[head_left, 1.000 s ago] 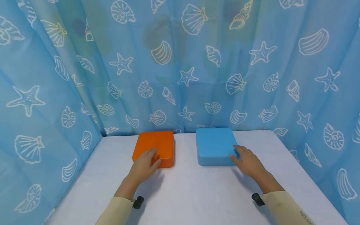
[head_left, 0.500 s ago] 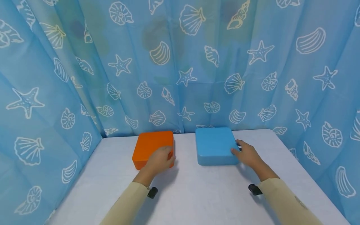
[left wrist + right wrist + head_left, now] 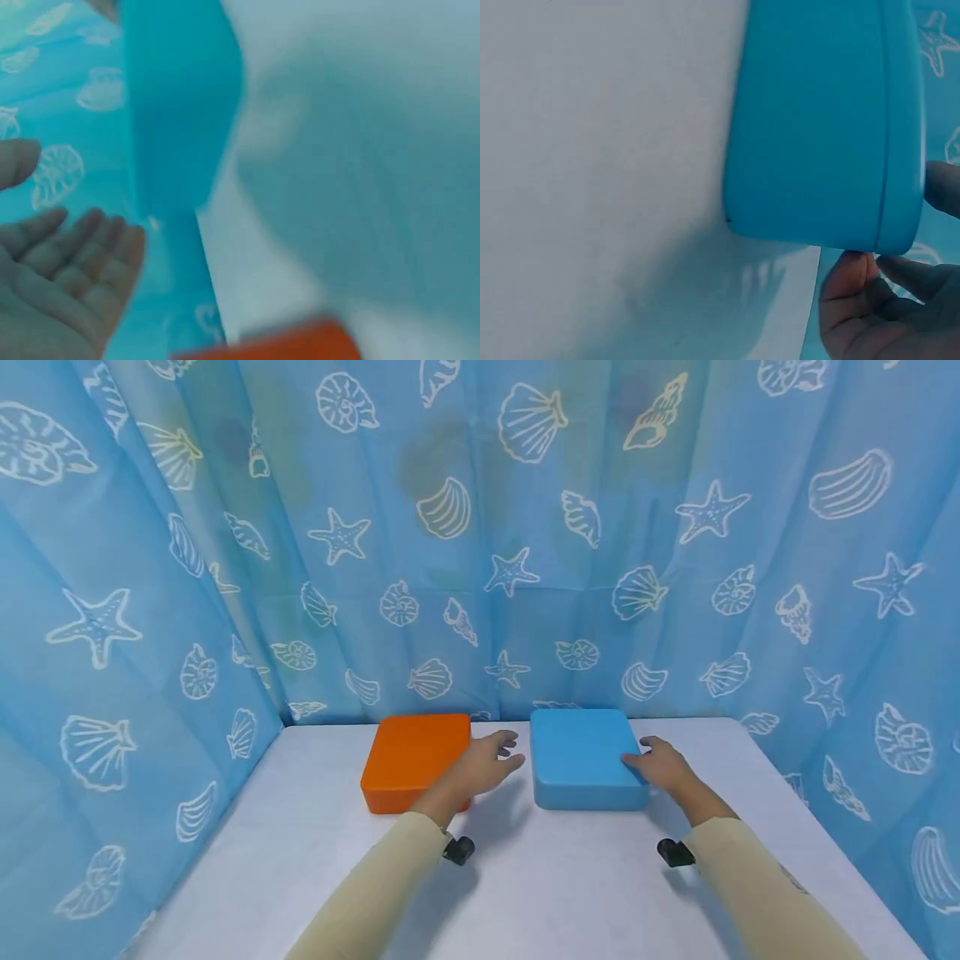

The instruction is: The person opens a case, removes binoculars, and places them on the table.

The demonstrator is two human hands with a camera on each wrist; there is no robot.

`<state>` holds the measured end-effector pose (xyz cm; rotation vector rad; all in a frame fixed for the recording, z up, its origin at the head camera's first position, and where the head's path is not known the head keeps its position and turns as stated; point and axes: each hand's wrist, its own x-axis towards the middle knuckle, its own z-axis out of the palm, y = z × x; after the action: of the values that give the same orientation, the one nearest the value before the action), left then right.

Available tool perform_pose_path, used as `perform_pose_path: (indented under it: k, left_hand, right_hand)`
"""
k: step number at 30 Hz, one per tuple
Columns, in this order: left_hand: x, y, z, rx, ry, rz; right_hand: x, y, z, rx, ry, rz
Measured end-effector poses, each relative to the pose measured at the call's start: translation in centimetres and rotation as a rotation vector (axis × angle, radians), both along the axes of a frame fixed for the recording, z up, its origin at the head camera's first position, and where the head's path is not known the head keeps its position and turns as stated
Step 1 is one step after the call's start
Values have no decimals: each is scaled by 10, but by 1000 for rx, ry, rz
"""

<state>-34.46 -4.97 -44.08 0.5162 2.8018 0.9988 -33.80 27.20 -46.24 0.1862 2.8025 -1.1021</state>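
Note:
A blue lidded box (image 3: 581,752) sits at the back of the table, right of an orange box (image 3: 412,747). My right hand (image 3: 663,767) holds the blue box at its right side. In the right wrist view its thumb (image 3: 943,187) lies against the lid's top, and its curled fingers (image 3: 847,285) meet the side near the lid's seam. My left hand (image 3: 483,764) hovers in the gap between the boxes, fingers loosely extended, nothing in it. The left wrist view has the same palm (image 3: 45,307) apart from the blue box.
Both boxes stand on a white-covered table (image 3: 562,893). A blue curtain (image 3: 540,543) with white shell and starfish prints hangs behind it and along both sides. Dark wrist cameras (image 3: 459,850) sit under the beige sleeves (image 3: 375,893).
My left hand has moved right, from over the orange box to the gap beside the blue one. My right hand has stayed at the blue box's right side, its fingers closing there.

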Motion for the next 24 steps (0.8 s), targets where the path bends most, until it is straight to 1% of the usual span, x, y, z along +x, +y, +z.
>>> perform_pose_path:
  k: [1, 2, 4, 7, 10, 13, 15, 17, 20, 24]
  left_hand:
    - [0, 5, 0, 47, -41, 13]
    - [-1, 10, 0, 74, -75, 32]
    - [-3, 18, -2, 118, -141, 78]
    - [-9, 28, -6, 168, -240, 166]
    - [-15, 37, -8, 307, -380, 247]
    - [-20, 46, -7, 438, -489, 299]
    - [-22, 51, -7, 494, -528, 333]
    - [-24, 54, -7, 517, -553, 377]
    - [-26, 57, -6, 534, -574, 431]
    - [-26, 56, -1, 563, -583, 457]
  right_hand:
    - [-1, 0, 0, -34, -18, -9]
    - [-1, 1, 0, -70, -37, -18]
    - [-3, 2, 1, -151, -72, -39]
    - [-4, 6, 3, -238, -100, -67]
    - [-6, 11, 5, -302, -104, -97]
    - [-6, 14, 7, -357, -111, -127]
    - [-6, 15, 9, -387, -120, -140]
    - [-6, 14, 9, -408, -128, -141]
    - [-5, 13, 12, -408, -138, -142]
    - [-6, 14, 17, -422, -157, -166]
